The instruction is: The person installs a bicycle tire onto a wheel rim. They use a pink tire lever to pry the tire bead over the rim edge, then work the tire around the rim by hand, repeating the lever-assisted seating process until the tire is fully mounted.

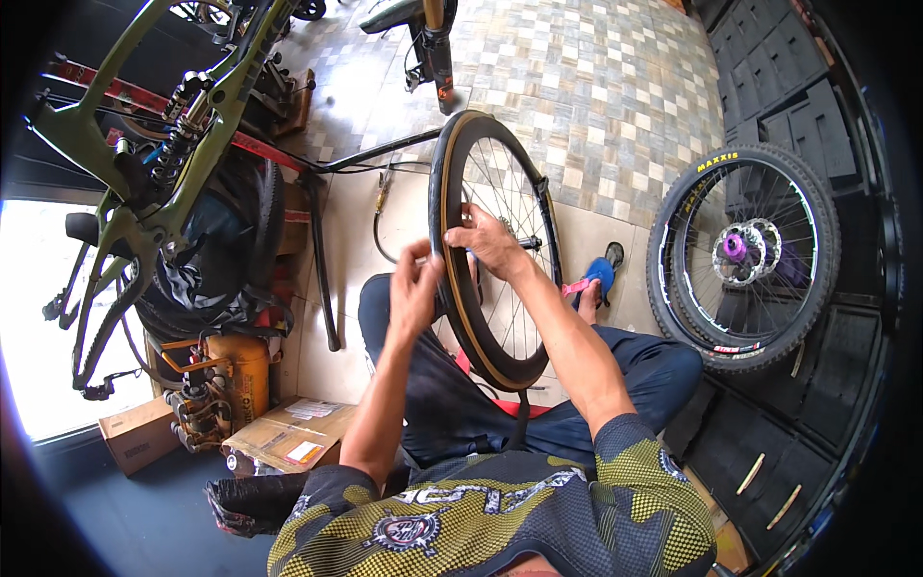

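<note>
A bicycle wheel with a deep black rim and thin spokes stands upright between my legs. Its tyre is black with a tan sidewall. My right hand grips the rim and tyre from the spoke side, its thumb lying on the sidewall. Against the tyre's outer left side, the curled fingers of my left hand press on the tread, slightly smeared by motion. The tips of those fingers are partly hidden.
Two knobby-tyred wheels lean on black cases at right. An olive bike frame hangs at left above an orange compressor and a cardboard box. A black stand leg and a fork are ahead.
</note>
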Motion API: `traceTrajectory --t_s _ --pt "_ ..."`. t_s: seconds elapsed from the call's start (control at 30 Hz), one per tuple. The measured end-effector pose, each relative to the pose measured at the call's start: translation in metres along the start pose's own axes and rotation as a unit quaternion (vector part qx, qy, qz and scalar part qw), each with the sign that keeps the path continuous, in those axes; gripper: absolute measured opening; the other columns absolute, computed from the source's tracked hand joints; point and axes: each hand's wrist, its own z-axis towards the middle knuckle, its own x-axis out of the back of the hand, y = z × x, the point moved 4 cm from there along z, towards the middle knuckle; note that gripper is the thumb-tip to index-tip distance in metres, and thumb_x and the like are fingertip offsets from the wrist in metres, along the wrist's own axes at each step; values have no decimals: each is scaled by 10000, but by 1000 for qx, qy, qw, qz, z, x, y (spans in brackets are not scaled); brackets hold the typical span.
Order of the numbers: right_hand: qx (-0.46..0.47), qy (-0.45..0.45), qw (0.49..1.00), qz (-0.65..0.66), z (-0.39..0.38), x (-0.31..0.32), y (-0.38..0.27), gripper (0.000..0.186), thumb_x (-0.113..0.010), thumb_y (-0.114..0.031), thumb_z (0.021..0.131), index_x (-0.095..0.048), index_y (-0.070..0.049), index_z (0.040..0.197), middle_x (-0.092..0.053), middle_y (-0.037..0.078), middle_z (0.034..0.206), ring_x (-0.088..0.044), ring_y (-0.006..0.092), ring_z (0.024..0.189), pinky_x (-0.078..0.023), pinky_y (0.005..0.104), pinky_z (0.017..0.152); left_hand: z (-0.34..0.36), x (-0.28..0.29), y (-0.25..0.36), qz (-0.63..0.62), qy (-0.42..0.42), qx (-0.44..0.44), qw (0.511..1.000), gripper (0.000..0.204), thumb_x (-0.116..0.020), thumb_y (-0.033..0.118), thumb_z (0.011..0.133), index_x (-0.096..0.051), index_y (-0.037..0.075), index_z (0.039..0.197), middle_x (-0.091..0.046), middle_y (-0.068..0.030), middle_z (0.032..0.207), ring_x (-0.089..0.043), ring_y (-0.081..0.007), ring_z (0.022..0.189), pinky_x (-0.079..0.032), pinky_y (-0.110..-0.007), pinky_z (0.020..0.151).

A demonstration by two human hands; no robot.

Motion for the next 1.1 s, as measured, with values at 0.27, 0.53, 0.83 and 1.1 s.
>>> traceTrajectory --t_s 0.27,0.53,0.83,1.1 --pt "-23 30 999 -8 -15 -27 21 711 -771 -34 910 -386 77 1497 -711 120 1115 -717 188 995 -587 339 930 154 -1 57 230 -114 67 964 424 -702 343 968 -770 -66 1060 -717 -68 840 -654 -149 721 -541 -337 624" --pt "10 21 998 -51 -25 -20 22 771 -803 -47 882 -358 87 1498 -703 138 1133 -705 205 989 -583 343 879 159 -16 42 352 -34 -85 932 338 -706 283 889 -709 -54 916 -641 -120 701 -599 -167 655 -500 -376 632" --pt "42 -13 991 -123 -20 9 34 929 -822 -77 846 -280 48 1590 -619 88 1158 -623 171 1041 -543 329 933 150 -38 58 316 27 -117 941 424 -667 368 973 -690 -53 1017 -713 -243 831 -698 -393 805 -538 -483 757" --pt "34 -83 992 -94 -27 35 59 1312 -1005 -526 723 -240 -22 1661 -619 117 1329 -598 234 1222 -455 381 1113 176 -43 47 314 46 -105 942 421 -644 379 991 -707 -37 984 -714 -243 828 -719 -392 784 -539 -485 749"
